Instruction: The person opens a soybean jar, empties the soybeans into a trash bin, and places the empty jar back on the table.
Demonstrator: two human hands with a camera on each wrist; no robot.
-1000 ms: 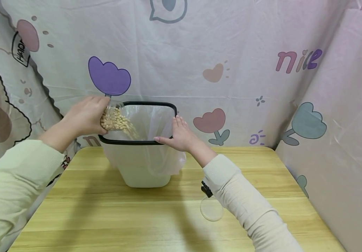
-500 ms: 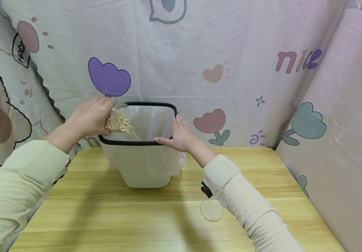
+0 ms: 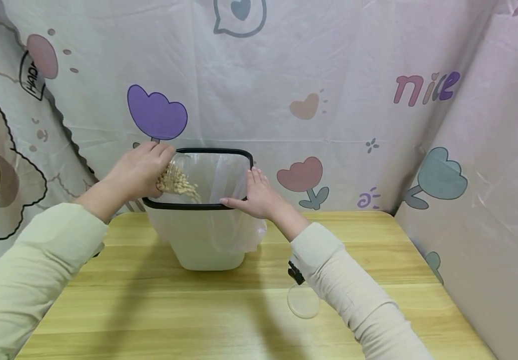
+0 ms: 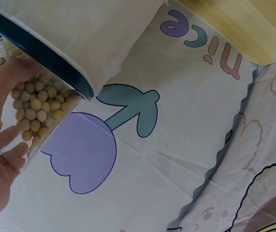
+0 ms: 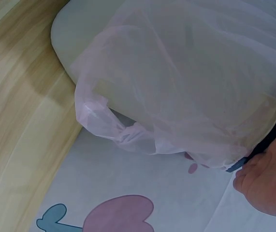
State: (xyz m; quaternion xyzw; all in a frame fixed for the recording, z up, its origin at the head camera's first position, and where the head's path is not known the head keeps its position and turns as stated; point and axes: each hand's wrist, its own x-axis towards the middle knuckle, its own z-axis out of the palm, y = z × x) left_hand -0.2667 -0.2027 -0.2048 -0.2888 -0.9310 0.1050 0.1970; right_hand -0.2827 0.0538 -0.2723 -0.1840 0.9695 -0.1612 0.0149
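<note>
My left hand grips a clear jar tipped on its side over the left part of a white trash bin. Pale round soybeans slide from the jar's mouth into the bin. In the left wrist view, soybeans fill the part of the jar between thumb and fingers. A translucent pinkish bag lines the bin and hangs over its black rim. My right hand rests on the rim's front right corner, thumb along the front edge and fingers straight along the right side.
A clear round lid lies on the wooden table beside my right forearm, next to a small black object partly behind the sleeve. A patterned cloth hangs behind the table and along both sides.
My left hand has moved a little to the right with the tilted jar, farther over the bin. Soybeans keep pouring. The right hand stays on the rim.
</note>
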